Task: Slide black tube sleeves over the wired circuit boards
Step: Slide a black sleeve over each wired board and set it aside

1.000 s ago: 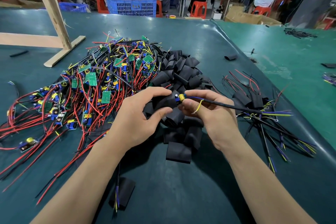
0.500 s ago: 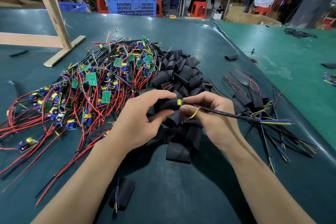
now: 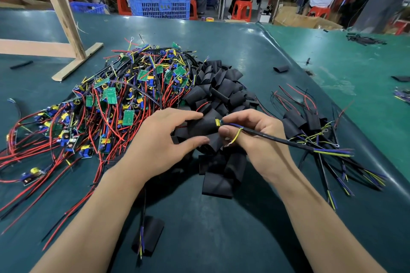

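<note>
A: Hands?
B: Our left hand (image 3: 164,146) grips a black sleeve (image 3: 203,127) between thumb and fingers. Our right hand (image 3: 255,139) pinches the board (image 3: 218,122) at its cable (image 3: 273,138) end; only a yellow tip shows at the sleeve mouth.
A: Location?
B: Mid table (image 3: 221,228), just above the sleeve pile (image 3: 218,95). Bare boards (image 3: 124,95) heaped left, sleeved ones (image 3: 310,124) right, one more sleeved unit (image 3: 147,236) near us.

Red, black, yellow and blue wires (image 3: 93,117) are tangling around green boards (image 3: 128,117) left of centre; black sleeves (image 3: 221,86) are piling mid-frame on the teal table (image 3: 221,228); a blue crate (image 3: 158,4) is showing at the top.
</note>
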Motion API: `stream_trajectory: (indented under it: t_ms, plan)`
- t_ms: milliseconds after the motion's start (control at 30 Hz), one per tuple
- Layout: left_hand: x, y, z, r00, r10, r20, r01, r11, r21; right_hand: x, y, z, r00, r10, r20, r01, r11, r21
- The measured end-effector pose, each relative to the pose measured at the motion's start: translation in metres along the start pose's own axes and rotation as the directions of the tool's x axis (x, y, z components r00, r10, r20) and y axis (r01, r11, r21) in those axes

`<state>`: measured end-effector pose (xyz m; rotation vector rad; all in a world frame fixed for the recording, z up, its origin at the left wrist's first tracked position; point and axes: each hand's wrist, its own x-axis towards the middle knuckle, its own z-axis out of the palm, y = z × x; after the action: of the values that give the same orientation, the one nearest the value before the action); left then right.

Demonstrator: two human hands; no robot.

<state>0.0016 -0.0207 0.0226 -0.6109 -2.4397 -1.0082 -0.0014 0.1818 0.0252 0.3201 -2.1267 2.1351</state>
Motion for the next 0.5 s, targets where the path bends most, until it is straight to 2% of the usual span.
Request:
stream_trajectory:
  t_ms: [100,500]
  plan:
    - [0.0005,-0.0013,-0.0015,1.0,0.015,-0.021,-0.016,0.999,-0.033,-0.0005,-0.0019,-0.0019,0.999,0.005,0.035,-0.005,1.0,0.002]
    - [0.0009,-0.0006,0.0016,0.994,0.086,-0.069,-0.09,0.994,-0.059,-0.0003,-0.002,-0.002,1.0,0.011,0.025,-0.011,1.0,0.005]
